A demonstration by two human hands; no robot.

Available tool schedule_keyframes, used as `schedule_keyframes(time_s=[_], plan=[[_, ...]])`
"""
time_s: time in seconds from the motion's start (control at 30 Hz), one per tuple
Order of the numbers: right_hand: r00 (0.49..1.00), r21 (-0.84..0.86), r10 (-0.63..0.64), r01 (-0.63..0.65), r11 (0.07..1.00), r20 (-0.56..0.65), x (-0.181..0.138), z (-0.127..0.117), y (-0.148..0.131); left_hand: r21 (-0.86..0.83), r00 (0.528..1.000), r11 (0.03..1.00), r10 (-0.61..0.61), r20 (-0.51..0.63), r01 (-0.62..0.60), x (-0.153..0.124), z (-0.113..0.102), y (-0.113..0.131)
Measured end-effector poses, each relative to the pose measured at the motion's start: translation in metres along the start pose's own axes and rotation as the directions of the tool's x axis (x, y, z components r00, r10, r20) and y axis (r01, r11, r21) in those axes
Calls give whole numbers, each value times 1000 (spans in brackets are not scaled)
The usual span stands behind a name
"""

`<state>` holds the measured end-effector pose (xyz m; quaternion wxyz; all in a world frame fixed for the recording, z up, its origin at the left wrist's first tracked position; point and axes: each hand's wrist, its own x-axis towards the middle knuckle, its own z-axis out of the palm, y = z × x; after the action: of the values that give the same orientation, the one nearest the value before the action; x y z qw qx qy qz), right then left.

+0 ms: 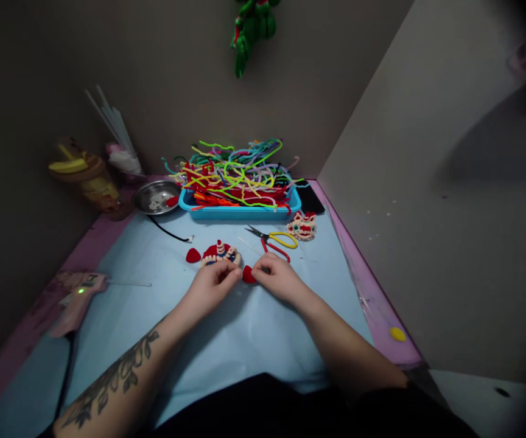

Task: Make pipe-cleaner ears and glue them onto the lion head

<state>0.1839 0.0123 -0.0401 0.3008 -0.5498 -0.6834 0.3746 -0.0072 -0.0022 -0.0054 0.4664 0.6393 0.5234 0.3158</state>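
My right hand (pixel 279 277) pinches a small red fuzzy piece (pixel 248 275) with rounded corners between thumb and fingers. Close to its left, my left hand (pixel 216 285) has thumb and forefinger pressed together; whatever is between them, if anything, is too small to make out. Just beyond the left hand lies a red, cream and blue pipe-cleaner craft piece (pixel 221 252), its lower part hidden by the fingers. A second red piece (pixel 193 255) rests to the left of it. Pliers or cutters (pixel 270 236) with yellow and red handles lie spread beyond my right hand.
A blue tray (pixel 240 213) heaped with coloured pipe cleaners (pixel 240 173) stands at the back. Beside it are a metal bowl (pixel 157 198), a finished-looking lion-like face (pixel 302 226) and a dark phone-like slab (pixel 311 199). A pink glue gun (pixel 80 301) with its cord lies left.
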Motion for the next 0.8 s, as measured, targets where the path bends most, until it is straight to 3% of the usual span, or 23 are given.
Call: schedule_keyframes(time_s=[0.13, 0.3, 0.43, 0.6, 0.8], plan=[[999, -204, -36, 43, 978, 38, -2, 0, 4, 35, 997, 999, 28, -66, -26, 0, -10, 0], [990, -182, -134, 138, 974, 32, -2, -12, 6, 93, 989, 996, 11, -150, 3, 0, -26, 7], [973, -210, -202, 222, 952, 111, -8, 0, -1, 91, 986, 996, -12, -165, 27, 0, -32, 10], [970, -325, -165, 217, 921, 180, -11, 18, -7, 57, 987, 998, -4, -159, 13, -1, -30, 10], [975, -196, -161, 190, 962, 153, -11, 14, -8, 18, 993, 1000, 7, -115, -5, -3, -26, 11]])
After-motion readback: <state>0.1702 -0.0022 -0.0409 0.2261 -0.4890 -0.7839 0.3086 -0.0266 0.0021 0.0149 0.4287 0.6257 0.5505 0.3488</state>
